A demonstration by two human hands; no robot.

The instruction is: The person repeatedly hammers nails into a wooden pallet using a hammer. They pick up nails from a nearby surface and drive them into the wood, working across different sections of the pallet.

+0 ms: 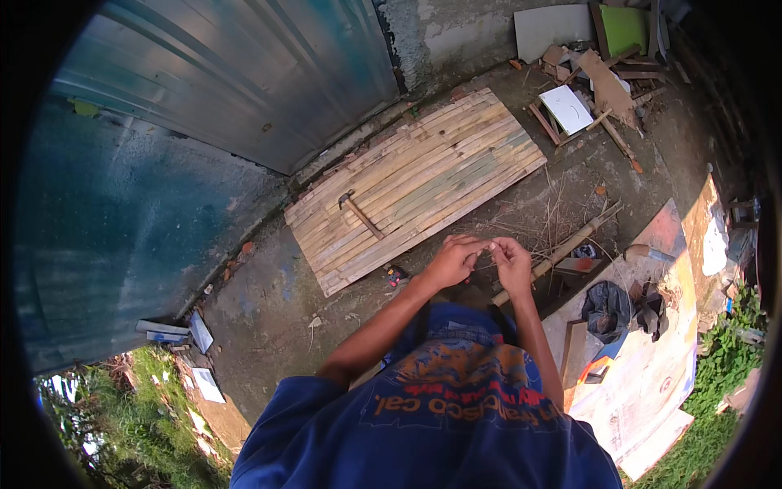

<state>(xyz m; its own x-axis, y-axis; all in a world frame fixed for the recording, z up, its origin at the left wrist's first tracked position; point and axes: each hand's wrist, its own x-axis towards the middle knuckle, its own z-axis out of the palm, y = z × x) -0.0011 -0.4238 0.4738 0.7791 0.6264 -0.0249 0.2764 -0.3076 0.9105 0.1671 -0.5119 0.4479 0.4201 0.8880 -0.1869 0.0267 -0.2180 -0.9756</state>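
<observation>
Hands, left hand (450, 262), right hand (513, 262), meeting above bamboo panel (415, 183), hammer (359, 212) on it.

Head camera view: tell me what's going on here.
A person in a blue shirt holds both hands together in front of the chest, left hand and right hand pinching something thin between the fingertips; it is too small to identify. On the concrete ground ahead lies a bamboo slat panel with a hammer on it. A bamboo pole lies just beyond the hands.

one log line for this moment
left hand: pinching something thin | right hand: same, fingertips meeting | hammer: on bamboo mat
</observation>
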